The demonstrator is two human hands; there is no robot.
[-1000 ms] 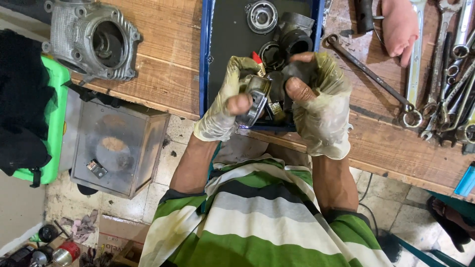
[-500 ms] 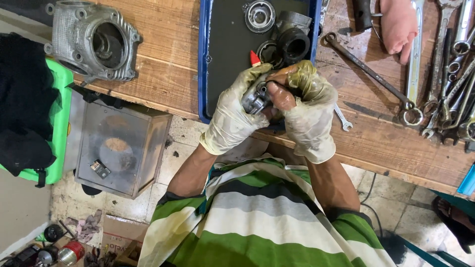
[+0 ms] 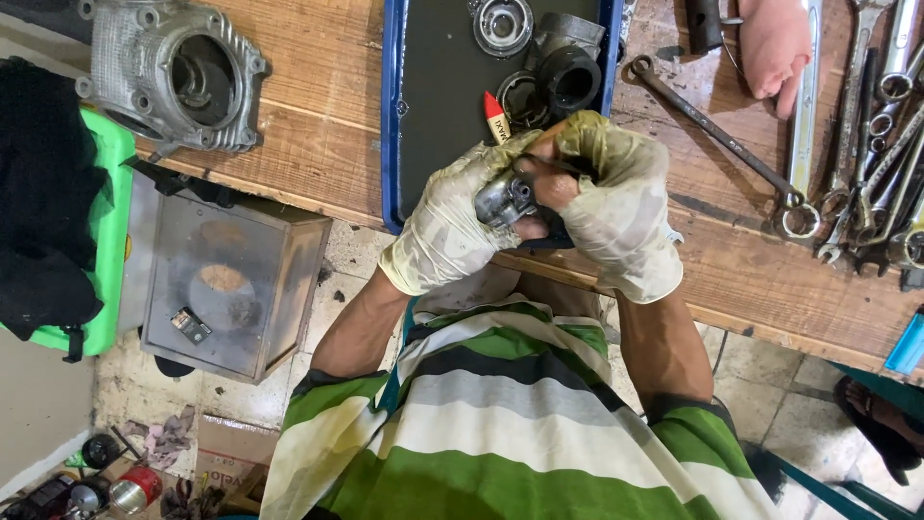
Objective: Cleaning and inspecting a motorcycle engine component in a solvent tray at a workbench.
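Blue-rimmed dark metal tray [image 3: 397, 144] on the wooden workbench [image 3: 298, 144] holds a round silver bearing part [image 3: 502, 23], a black cylindrical housing [image 3: 568, 69] and a red-tipped marker [image 3: 497, 117]. Gloved left hand [image 3: 452, 226] and gloved right hand [image 3: 616, 207] both clasp a small shiny grey metal part [image 3: 504, 198] over the tray's near edge; its long axis cannot be told.

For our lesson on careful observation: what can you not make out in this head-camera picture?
- Small grey metal part: shape mostly hidden by the gloved left hand and right hand.
- Long steel spanners: cut off by the right edge.
- Blue-rimmed dark tray: cut off at the top edge.
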